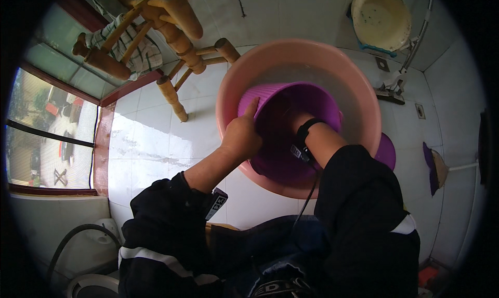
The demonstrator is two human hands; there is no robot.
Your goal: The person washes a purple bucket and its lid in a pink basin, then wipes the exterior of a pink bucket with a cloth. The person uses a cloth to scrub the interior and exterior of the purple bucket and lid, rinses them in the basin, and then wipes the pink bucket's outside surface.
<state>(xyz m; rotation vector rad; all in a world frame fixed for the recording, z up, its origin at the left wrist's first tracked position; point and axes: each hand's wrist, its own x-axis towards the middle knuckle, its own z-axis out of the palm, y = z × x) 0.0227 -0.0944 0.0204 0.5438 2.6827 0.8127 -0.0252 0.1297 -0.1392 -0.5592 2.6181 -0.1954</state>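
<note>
A purple ribbed bucket [265, 91] lies tilted inside a large pink basin [364, 116], its mouth turned toward me. Cloudy water [338, 84] shows in the basin behind it. My left hand [242, 136] grips the bucket's left rim, with the index finger stretched along the outside wall. Into the bucket's mouth reaches my right hand [299, 120]; its fingers are lost in the shadow inside, so what they touch is hidden. A black strap [307, 126] with a small dark device and a cable sits on that wrist.
Wooden stool legs [179, 43] jut in at the upper left, beside a checkered cloth [148, 54]. A cream basin [382, 18] leans at the upper right, near a long-handled floor tool [400, 80]. Another purple object [385, 151] shows right of the pink basin. A screened window [52, 131] is at left.
</note>
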